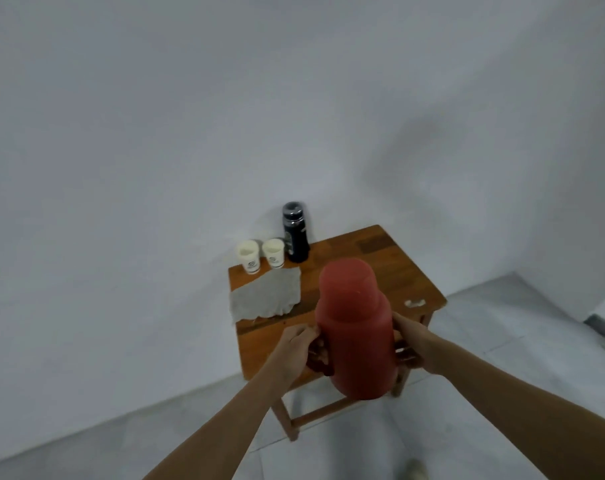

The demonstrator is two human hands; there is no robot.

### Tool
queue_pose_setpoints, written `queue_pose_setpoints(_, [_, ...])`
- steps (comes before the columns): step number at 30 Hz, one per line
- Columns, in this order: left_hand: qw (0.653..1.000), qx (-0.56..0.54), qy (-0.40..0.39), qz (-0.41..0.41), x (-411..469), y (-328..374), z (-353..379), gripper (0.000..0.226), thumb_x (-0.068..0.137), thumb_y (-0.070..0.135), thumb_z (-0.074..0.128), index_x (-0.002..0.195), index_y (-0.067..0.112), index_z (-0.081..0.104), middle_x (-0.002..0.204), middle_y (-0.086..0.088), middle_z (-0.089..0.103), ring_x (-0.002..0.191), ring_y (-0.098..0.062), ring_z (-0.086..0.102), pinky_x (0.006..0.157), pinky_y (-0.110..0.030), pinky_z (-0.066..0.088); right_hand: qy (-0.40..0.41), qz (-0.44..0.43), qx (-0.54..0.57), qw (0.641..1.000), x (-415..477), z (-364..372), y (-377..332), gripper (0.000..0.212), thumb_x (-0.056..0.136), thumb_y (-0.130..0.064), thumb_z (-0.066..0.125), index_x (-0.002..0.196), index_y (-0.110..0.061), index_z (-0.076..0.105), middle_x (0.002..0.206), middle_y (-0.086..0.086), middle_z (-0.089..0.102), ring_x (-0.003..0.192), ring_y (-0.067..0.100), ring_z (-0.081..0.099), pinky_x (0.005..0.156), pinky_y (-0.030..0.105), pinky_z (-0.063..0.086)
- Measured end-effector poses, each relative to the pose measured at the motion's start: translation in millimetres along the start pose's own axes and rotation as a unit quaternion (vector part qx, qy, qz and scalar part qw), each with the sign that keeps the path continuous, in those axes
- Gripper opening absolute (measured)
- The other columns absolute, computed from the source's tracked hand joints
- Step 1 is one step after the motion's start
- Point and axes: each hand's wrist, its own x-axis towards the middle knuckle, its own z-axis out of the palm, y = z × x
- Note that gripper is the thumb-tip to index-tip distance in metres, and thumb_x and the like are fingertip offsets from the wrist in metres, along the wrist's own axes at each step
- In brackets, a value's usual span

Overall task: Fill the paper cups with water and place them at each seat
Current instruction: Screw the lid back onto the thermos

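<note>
Red plastic, smooth and round-shouldered: your left hand (295,344) curls round the handle (321,367) of the flask (356,327); your right hand (410,336) touches its side, grip hidden.

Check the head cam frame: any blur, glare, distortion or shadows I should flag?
Head view: dim, flat light, no glare; soft overall, the red flask closest to the lens is smeared and logos on the paper cups are unreadable; wide-angle stretch skews the table; a faint broad shadow sits on the wall, upper right.
</note>
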Motion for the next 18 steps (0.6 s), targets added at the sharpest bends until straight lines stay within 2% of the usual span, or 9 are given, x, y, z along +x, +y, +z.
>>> queue_pose_setpoints(5, [0.999,0.025,-0.019,-0.013,97.2,18.3,38.3,0.035,0.103,0.018,0.045,0.073,0.007,0.059,0.069,-0.006,0.067,0.070,-0.018,0.064,0.069,-0.025,0.049,0.000,0.008,0.008,1.000,68.9,-62.1,-44.0,0.052,0.092,-0.066,0.043,0.106,-0.019,0.060,0.106,0.014,0.063,0.095,0.030,0.063,0.072,0.036,0.053])
queue_pose_setpoints(9, [0.999,0.040,-0.019,-0.022,150.2,35.5,60.7,0.031,0.104,0.023,0.045,0.082,0.008,0.060,0.076,-0.003,0.069,0.079,-0.018,0.064,0.078,-0.026,0.048,-0.018,0.005,0.003,1.000,117.4,-98.8,-80.7,0.060,0.093,-0.065,0.041,0.119,-0.014,0.058,0.111,0.013,0.062,0.102,0.032,0.061,0.088,0.042,0.053])
queue_pose_setpoints(12, [0.998,0.047,-0.019,-0.030,182.9,47.1,73.5,0.030,0.105,0.028,0.043,0.086,0.010,0.058,0.084,-0.002,0.068,0.085,-0.016,0.063,0.085,-0.030,0.046,-0.017,0.016,0.013,1.000,150.8,-118.1,-110.1,0.063,0.092,-0.066,0.044,0.116,-0.009,0.059,0.112,0.014,0.062,0.105,0.033,0.060,0.098,0.048,0.050])
queue_pose_setpoints(14, [0.998,0.051,-0.016,-0.033,200.7,51.9,77.2,0.029,0.105,0.027,0.042,0.085,0.012,0.057,0.087,-0.001,0.068,0.087,-0.013,0.062,0.087,-0.029,0.046,-0.018,0.011,0.019,1.000,167.5,-122.7,-127.7,0.064,0.092,-0.065,0.044,0.118,-0.008,0.059,0.113,0.014,0.062,0.106,0.033,0.060,0.097,0.047,0.050])
queue_pose_setpoints(18, [0.997,0.066,-0.006,-0.040,237.3,57.6,72.6,0.029,0.104,0.026,0.043,0.083,0.017,0.059,0.090,0.003,0.069,0.094,-0.013,0.063,0.092,-0.032,0.047,-0.024,0.018,0.027,0.999,198.7,-120.8,-159.7,0.064,0.090,-0.066,0.046,0.117,-0.009,0.061,0.116,0.016,0.062,0.103,0.034,0.061,0.086,0.046,0.053])
